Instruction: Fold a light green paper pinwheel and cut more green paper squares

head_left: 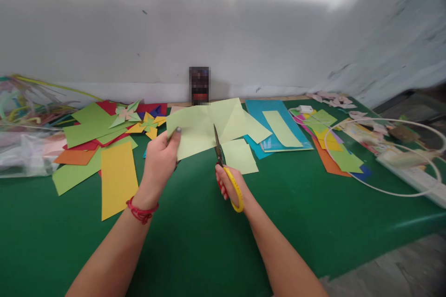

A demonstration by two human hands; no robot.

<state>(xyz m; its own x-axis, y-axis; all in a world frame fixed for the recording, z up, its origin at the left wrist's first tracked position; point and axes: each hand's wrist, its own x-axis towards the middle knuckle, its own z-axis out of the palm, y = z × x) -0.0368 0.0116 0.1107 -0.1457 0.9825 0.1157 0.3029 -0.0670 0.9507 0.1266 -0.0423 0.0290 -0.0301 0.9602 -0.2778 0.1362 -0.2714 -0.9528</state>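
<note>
My left hand [163, 153] pinches the left end of a pale green sheet of paper [195, 127], thumb on top, and holds it up above the table. The sheet stretches right and has a fold or slanting edge near its middle. In my right hand [232, 183] is a pair of scissors [219, 148] with yellow and red handles, fingers in the loops. The blades point up and away, at the sheet's near edge; I cannot tell whether they grip the paper. Just right of the blades lies a smaller pale green piece [241, 156].
Coloured paper, including a yellow sheet [118, 178], and folded paper stars [147, 125] lie left on the green table [195, 241]. A blue packet [268, 125] carries a pale green strip [281, 128]. Rightward are more papers, a white cable [386, 190] and a power strip [414, 181].
</note>
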